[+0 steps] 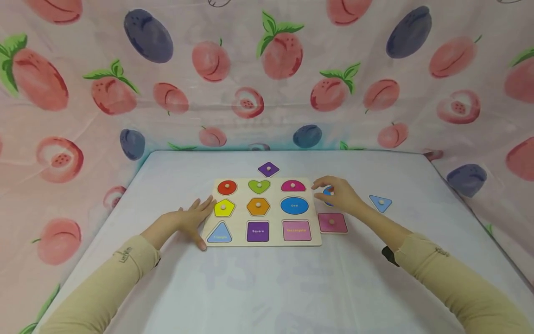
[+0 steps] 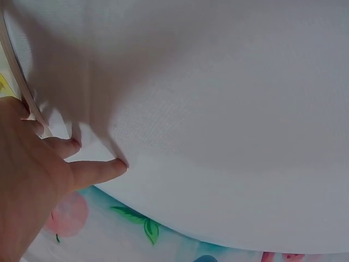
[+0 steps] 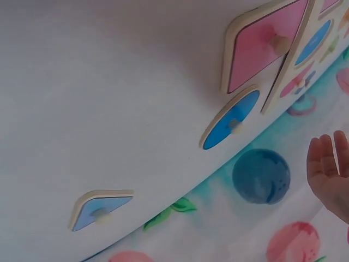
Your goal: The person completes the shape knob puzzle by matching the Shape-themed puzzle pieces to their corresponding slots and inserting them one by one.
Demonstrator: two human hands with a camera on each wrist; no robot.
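A wooden shape puzzle board [image 1: 239,232] lies on the table. My left hand [image 1: 192,221] rests at its left edge with fingers spread. Red circle [image 1: 223,188], green heart, magenta semicircle [image 1: 288,187], yellow pentagon and orange hexagon [image 1: 252,208] knobbed pieces sit in their recesses. Oval, triangle, square and rectangle recesses show printed words. Just right of the board hovers my right hand [image 1: 340,192], fingers loosely bent and holding nothing. It partly covers a blue oval piece [image 3: 220,132] on the table. A pink rectangle piece [image 1: 339,222] lies nearer the front.
A purple diamond piece [image 1: 263,169] lies behind the board. Off to the right is a light blue triangle piece [image 1: 378,199]. The white-covered table [image 1: 271,287] meets a fruit-patterned cloth [image 1: 275,116] at its back and sides.
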